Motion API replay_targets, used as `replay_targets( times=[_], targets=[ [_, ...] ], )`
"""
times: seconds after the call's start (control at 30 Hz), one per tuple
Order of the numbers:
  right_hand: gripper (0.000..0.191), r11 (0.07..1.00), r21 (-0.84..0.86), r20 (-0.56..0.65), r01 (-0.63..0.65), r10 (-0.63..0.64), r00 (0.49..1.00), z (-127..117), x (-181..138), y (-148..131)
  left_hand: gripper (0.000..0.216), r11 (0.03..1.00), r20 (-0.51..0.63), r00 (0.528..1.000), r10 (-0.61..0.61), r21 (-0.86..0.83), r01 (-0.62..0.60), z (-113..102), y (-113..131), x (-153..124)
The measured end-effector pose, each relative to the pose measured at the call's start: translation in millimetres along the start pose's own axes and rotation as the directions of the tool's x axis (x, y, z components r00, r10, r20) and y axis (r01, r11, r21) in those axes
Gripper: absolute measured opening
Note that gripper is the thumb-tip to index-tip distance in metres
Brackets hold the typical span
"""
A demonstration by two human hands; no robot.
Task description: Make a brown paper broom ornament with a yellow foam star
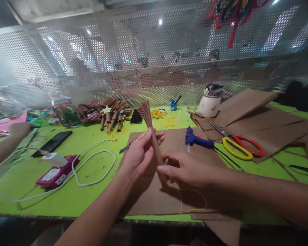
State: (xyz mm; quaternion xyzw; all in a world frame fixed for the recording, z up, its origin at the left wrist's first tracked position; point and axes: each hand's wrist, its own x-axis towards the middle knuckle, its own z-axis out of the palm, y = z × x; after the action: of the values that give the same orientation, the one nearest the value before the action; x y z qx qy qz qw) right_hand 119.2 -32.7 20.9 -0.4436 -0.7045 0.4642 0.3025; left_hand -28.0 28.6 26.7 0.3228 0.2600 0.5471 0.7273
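Observation:
My left hand (140, 152) is closed around the stem of a pleated brown paper fan (150, 128), which stands tilted with its spread end up and to the left. My right hand (186, 169) pinches the fan's lower end with fingers pressed together. Both hands hover over a brown paper sheet (149, 191) on the green table (92, 191). A thin yellow thread (192, 203) loops on the sheet below my right wrist.
A blue glue gun (196, 140) and red-and-yellow scissors (237, 143) lie right of the fan. More brown paper sheets (267, 126) lie at right. A pile of finished paper fans (110, 114), a white kettle (210, 100), a phone (52, 143) and a pink power bank (56, 173) with white cable sit around.

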Motion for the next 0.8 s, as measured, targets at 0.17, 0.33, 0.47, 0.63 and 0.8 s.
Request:
replay_targets(
  times=[0.17,0.33,0.47,0.63,0.8],
  targets=[
    [0.036,0.895,0.429,0.026,-0.122,0.123,0.992,36.2,14.9,14.2,0.004,0.999,-0.044,0.998,0.036,-0.001,-0.036,-2.3,-2.4,-0.9],
    [0.043,0.817,0.563,0.01,-0.123,0.143,0.99,41.3,15.2,24.9,0.007,0.998,0.035,0.998,-0.047,0.041,0.046,-4.5,-3.7,-5.5],
    [0.041,0.829,0.558,-0.087,-0.042,0.109,0.99,35.0,14.8,23.1,0.016,0.984,0.113,0.986,-0.12,0.143,0.104,-6.1,-5.7,-10.9],
    [0.046,0.859,0.513,-0.162,-0.004,0.101,0.982,26.7,11.7,20.0,0.025,0.962,0.221,0.971,-0.093,0.271,0.031,-6.8,-13.2,-10.7],
    [0.045,0.875,0.482,-0.267,0.052,0.09,0.96,23.8,5.1,23.5,0.028,0.933,0.278,0.957,-0.089,0.358,-0.017,-2.7,-23.1,-13.6]
  ],
)
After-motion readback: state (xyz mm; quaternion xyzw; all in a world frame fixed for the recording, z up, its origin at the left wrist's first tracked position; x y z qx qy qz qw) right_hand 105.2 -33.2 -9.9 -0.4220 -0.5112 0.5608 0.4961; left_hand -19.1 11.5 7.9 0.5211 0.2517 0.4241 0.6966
